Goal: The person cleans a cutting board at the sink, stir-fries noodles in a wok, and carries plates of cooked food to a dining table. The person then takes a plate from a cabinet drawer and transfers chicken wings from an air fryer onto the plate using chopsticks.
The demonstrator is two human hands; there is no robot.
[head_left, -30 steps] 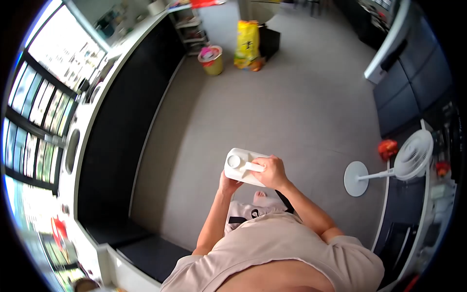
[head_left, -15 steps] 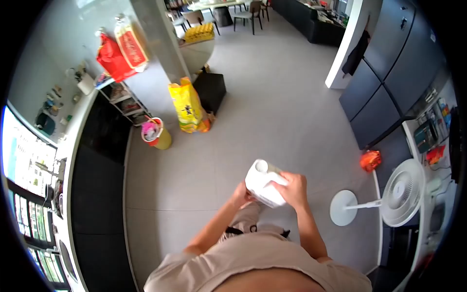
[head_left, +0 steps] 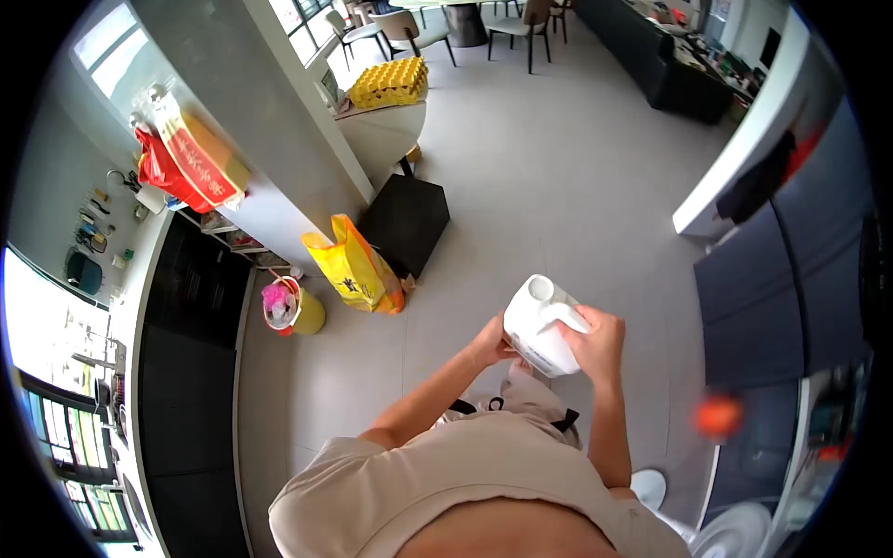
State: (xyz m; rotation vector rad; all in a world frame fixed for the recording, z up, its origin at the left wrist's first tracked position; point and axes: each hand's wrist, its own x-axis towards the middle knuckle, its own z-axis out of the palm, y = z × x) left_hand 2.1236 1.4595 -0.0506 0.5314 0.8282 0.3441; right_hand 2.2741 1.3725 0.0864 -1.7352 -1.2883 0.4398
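Observation:
A white plastic jug point(head_left: 537, 327) with a round cap and a moulded handle is held in front of my body, tilted. My right hand point(head_left: 596, 342) is closed around the handle on the right side. Against the jug's lower left side lies my left hand point(head_left: 493, 340), its fingers curled under and partly hidden by the jug. Some dark print shows low on the jug, too small to read. Below it are my light trousers with black straps.
To the left ahead stand a yellow bag point(head_left: 358, 270), a black box point(head_left: 407, 221) and a yellow bin point(head_left: 308, 312). Yellow egg trays point(head_left: 389, 82) rest on a table. A white fan point(head_left: 735, 532) and dark fridge point(head_left: 750, 288) are on the right; a counter point(head_left: 139, 279) runs along the left.
I have moved forward across the floor, so the box and yellow bag appear nearer and the fan has slid toward the bottom edge. The jug stays in both hands.

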